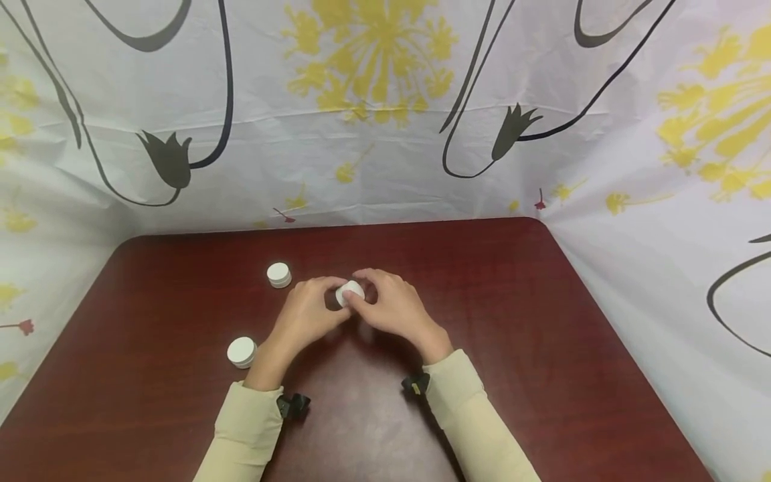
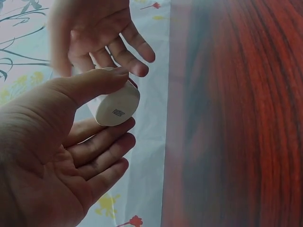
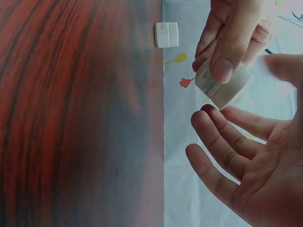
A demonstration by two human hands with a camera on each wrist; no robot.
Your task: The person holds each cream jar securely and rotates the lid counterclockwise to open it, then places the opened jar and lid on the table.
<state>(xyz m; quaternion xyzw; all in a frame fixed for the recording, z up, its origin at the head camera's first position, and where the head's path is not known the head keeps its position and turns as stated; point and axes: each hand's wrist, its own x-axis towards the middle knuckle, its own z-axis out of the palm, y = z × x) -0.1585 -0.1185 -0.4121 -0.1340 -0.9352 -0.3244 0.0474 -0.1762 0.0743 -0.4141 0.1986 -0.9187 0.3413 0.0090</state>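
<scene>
A small white round jar [image 1: 352, 288] with a lid is held up above the table between both hands. My left hand [image 1: 308, 311] pinches it, the thumb lying along its side in the left wrist view, where small dark print shows on the jar's flat base [image 2: 117, 108]. In the right wrist view a seam parts the lid [image 3: 233, 90] from the printed body. Around the lid end my right hand [image 1: 394, 304] is spread, fingers loosely bent and thumb blurred. One of its fingertips is close to the jar's edge; whether it touches is unclear.
Two more white lidded jars stand upright on the dark red wooden table: one farther back [image 1: 279, 275], one beside the left wrist [image 1: 241, 352]. A patterned white cloth [image 1: 385, 181] hangs behind and along the sides of the table [image 1: 518, 375].
</scene>
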